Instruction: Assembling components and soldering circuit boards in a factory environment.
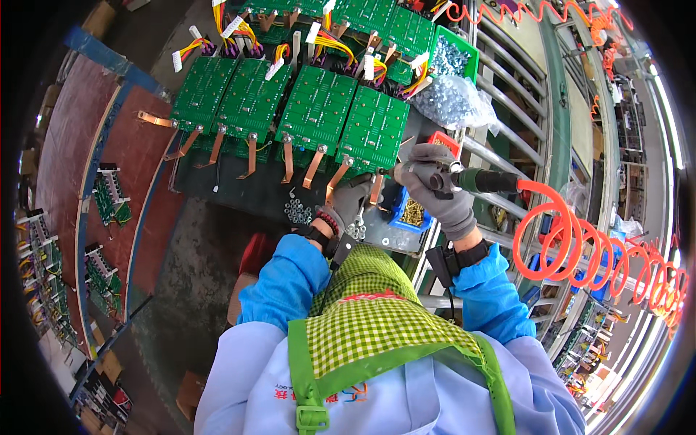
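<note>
My gloved right hand (444,194) is wrapped around an air screwdriver (482,180), which lies sideways with its bit end pointing left. That end reaches the lower right corner of the rightmost green circuit board (373,125), by a copper strip (377,188). My gloved left hand (349,201) is beside the same corner, its fingers drawn together near the strip; what they pinch, if anything, is hidden. Several more green boards (316,105) stand in a row to the left, with bent copper strips (251,156) bolted along their near edges.
Loose nuts (298,212) lie left of my left hand. A blue bin (397,214) holds brass-coloured screws. Beyond are a red box (444,142), a bag of hardware (453,101) and a green bin (470,59). A red coiled hose (540,225) trails right over metal rollers (511,105).
</note>
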### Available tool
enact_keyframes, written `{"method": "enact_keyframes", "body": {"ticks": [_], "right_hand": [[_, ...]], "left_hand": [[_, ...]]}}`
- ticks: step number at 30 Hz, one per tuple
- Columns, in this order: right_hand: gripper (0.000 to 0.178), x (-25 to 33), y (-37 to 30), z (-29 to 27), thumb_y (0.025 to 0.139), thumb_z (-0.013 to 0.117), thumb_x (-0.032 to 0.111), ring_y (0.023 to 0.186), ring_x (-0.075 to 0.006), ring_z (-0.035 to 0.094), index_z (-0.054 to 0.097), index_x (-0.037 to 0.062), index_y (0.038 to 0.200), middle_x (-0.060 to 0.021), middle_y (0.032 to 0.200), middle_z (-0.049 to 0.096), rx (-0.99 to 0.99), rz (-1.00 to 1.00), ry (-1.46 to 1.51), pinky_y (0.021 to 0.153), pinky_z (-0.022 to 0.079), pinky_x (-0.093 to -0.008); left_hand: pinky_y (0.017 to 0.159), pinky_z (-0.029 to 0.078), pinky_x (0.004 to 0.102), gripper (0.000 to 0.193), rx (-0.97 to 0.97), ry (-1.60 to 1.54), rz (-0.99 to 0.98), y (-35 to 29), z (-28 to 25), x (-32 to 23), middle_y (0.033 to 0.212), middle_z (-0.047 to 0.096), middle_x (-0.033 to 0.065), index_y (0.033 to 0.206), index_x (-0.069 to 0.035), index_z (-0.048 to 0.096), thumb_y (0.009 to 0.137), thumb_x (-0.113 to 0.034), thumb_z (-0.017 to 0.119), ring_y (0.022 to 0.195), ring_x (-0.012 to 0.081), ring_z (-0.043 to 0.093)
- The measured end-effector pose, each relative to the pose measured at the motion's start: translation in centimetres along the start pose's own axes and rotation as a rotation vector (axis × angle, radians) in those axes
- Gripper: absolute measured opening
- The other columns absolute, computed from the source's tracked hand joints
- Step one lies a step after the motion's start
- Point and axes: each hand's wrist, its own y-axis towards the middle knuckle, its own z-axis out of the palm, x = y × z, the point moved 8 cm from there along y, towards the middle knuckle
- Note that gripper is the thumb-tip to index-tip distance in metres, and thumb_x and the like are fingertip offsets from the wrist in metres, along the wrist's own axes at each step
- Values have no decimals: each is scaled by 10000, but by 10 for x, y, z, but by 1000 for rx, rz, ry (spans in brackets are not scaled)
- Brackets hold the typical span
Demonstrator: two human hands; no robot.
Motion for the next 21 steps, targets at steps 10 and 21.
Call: {"method": "enact_keyframes", "body": {"ticks": [10, 21], "right_hand": [[406, 0, 2, 2, 742, 767, 75, 837, -102, 590, 587, 26, 1103, -28, 916, 580, 0, -57, -148, 755, 493, -254], [315, -9, 5, 6, 747, 751, 48, 774, -93, 556, 614, 44, 1031, -21, 903, 551, -79, -51, -53, 685, 475, -247]], "left_hand": [[760, 502, 309, 297, 89, -203, -99, -3, 16, -4, 944, 655, 65, 1185, -23, 563, 990, -230, 478, 865, 194, 645], [592, 444, 226, 283, -21, -3, -38, -3, 11, 3, 939, 689, 28, 1104, -34, 666, 965, -269, 591, 694, 93, 613]]}}
